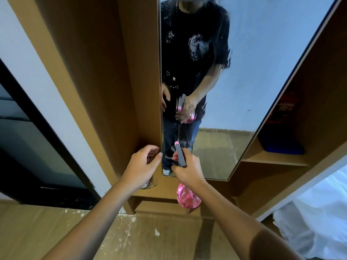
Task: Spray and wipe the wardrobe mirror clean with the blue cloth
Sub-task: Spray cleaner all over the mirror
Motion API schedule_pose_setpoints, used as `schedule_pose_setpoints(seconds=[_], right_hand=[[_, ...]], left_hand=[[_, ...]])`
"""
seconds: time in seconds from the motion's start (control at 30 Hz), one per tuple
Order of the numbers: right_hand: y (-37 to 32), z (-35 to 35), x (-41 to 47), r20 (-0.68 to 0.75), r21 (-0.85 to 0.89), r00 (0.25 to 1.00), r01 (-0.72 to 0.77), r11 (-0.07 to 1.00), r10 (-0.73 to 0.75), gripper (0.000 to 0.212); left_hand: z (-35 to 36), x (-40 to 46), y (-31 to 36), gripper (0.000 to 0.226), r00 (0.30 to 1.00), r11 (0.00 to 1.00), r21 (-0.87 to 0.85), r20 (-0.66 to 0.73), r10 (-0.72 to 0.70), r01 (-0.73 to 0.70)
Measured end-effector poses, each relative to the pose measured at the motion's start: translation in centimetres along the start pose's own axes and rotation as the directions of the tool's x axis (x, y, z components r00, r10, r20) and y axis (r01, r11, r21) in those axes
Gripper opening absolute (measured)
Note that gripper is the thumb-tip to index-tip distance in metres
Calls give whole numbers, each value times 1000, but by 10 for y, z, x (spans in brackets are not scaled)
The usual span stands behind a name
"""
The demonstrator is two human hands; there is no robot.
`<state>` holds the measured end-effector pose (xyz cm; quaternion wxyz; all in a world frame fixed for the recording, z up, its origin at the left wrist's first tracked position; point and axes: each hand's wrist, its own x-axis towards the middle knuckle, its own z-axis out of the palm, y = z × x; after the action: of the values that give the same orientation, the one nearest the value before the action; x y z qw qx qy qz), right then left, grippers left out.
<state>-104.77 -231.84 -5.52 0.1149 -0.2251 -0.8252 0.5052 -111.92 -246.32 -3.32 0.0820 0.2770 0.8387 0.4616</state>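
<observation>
Nearest, below the mirror [234, 81], the right hand [187, 171] grips a spray bottle [188, 197] by its neck, the grey head with its pink nozzle aimed at the glass, probably to wet its lower part. The bottle's body is translucent pink and rounded. Left of the mirror's bottom corner, the left hand [142, 166] hangs loosely curled, holding nothing. The glass shows runny streaks. Right of the mirror, on a wooden shelf, lies a blue cloth [283, 147], folded flat.
</observation>
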Motion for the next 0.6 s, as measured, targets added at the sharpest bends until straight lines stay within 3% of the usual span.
schedule_pose_setpoints(seconds=[0.33, 0.6], right_hand=[[12, 11, -11, 5, -57, 1000, -20, 998, 20, 18], [37, 15, -28, 55, -52, 993, -105, 993, 108, 27]], left_hand=[[0, -9, -7, 28, 999, 999, 28, -7, -32, 32], [9, -12, -11, 30, 997, 998, -10, 41, -59, 60]])
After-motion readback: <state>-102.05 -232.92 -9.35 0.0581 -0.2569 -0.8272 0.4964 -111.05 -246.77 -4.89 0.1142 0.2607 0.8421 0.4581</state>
